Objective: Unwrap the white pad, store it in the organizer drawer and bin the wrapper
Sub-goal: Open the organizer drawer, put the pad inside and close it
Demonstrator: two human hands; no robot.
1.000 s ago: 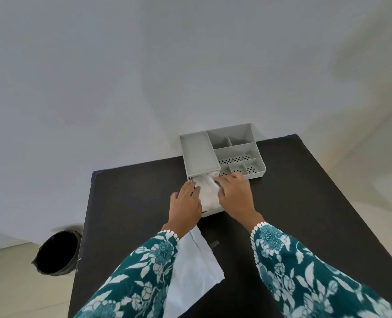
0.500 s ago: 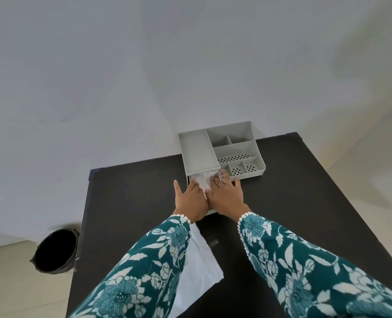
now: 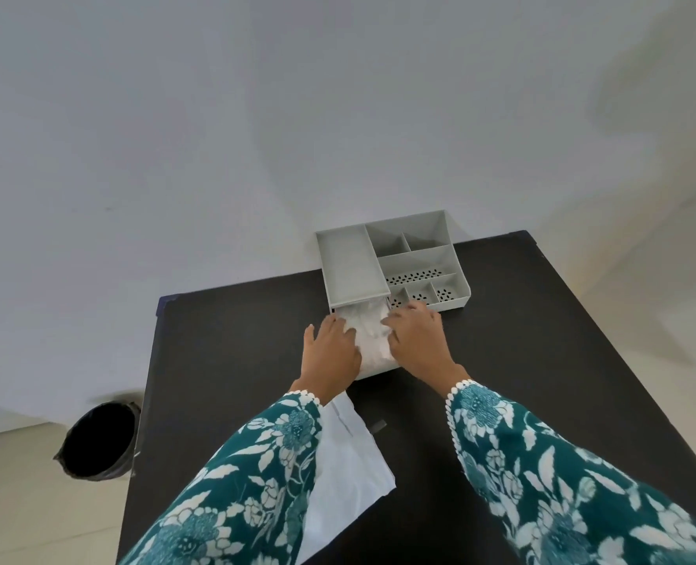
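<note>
Black table (image 3: 232, 360) against white wall (image 3: 175, 136) (bin (image 3: 97, 440) beside) — wrapper (image 3: 346, 475) on top.

Both arms wear long, loose teal sleeves, the left sleeve (image 3: 252, 475) and the right sleeve (image 3: 550, 479) alike: big white flowers and leaves printed all over, each cuff edged with a white scalloped trim. Both hands are bare.

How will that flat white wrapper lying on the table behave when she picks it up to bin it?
The wrapper looks thin and creased, lying flat on the dark table, so it will probably flop and crumple rather than hold shape. It seems very light, so it may flutter or drift on the way to the black bin on the floor. Nothing suggests it is fragile or apt to roll.
</note>
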